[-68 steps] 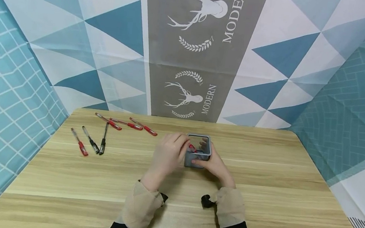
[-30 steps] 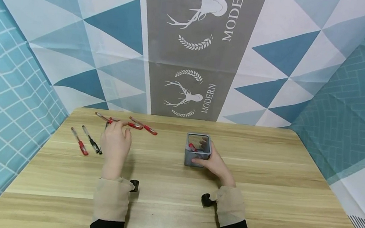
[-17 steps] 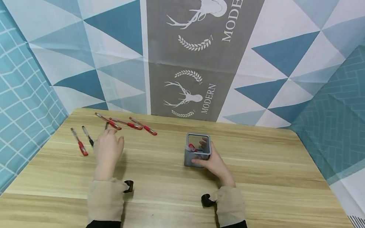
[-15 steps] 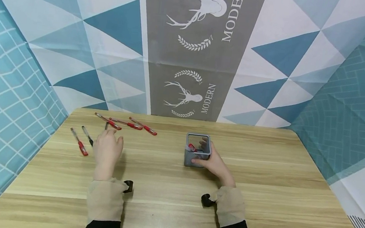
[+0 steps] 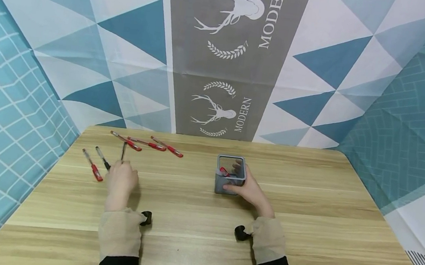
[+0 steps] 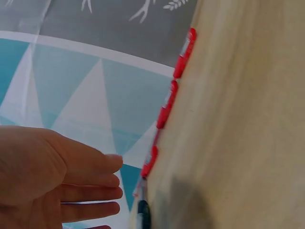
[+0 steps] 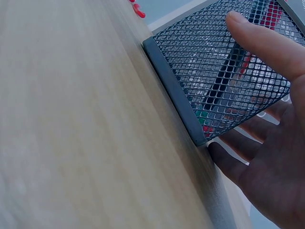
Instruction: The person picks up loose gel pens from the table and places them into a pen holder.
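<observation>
My left hand (image 5: 122, 179) is low over the near end of a black-capped pen (image 5: 123, 151), hiding its cap. In the left wrist view the fingers are loosely extended, apart from the black pen (image 6: 143, 214). My right hand (image 5: 249, 190) holds a grey mesh pen holder (image 5: 226, 186) upright on the table, thumb on the near side and fingers round the far side. A red-capped pen (image 5: 224, 171) leans inside it; through the mesh, the right wrist view also shows a dark pen (image 7: 224, 78).
Another black pen (image 5: 102, 158) and a red pen (image 5: 92, 165) lie left of my left hand. Three red pens, including the rightmost red pen (image 5: 174, 150), lie farther back on the wooden table (image 5: 307, 194). A patterned cloth (image 5: 218, 77) stands behind the table.
My left hand has gone from the pen holder leftward to the pens, then drawn back toward me along the black pen, uncovering its far part. The right hand and holder have stayed put.
</observation>
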Motion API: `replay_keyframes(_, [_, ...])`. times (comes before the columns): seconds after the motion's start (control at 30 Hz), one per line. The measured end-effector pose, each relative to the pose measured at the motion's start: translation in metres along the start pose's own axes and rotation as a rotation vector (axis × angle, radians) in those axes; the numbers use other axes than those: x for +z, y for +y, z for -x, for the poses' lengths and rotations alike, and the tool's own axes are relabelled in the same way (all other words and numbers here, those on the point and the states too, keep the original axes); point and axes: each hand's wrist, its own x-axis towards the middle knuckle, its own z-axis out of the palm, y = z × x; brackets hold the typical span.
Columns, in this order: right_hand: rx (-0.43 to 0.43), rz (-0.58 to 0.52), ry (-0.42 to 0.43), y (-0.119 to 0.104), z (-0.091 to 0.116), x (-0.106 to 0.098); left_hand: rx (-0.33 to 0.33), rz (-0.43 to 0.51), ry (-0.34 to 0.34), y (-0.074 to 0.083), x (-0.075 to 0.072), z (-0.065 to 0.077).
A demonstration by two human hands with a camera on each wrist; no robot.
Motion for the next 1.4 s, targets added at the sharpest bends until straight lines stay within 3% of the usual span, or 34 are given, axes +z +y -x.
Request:
replay_keyframes(0.13, [0.002, -0.003, 0.001, 0.001, 0.0, 0.0, -0.007, -0.008, -0.058, -0.004, 0.004, -0.001])
replay_keyframes(0.37, [0.008, -0.004, 0.004, 0.001, 0.0, 0.0, -0.029, 0.019, -0.059, -0.008, 0.008, -0.002])
replay_keyframes(0.7, [0.014, 0.009, -0.004, -0.001, 0.0, 0.0, -0.051, -0.014, -0.081, -0.012, 0.015, -0.003])
replay_keyframes(1.1, [-0.019, 0.03, 0.027, 0.026, -0.009, 0.0, -0.02, -0.035, -0.033, -0.014, 0.017, -0.002])
replay_keyframes(1.4, [-0.001, -0.003, 0.014, 0.016, -0.006, -0.001, 0.008, -0.03, 0.018, -0.012, 0.016, -0.001])
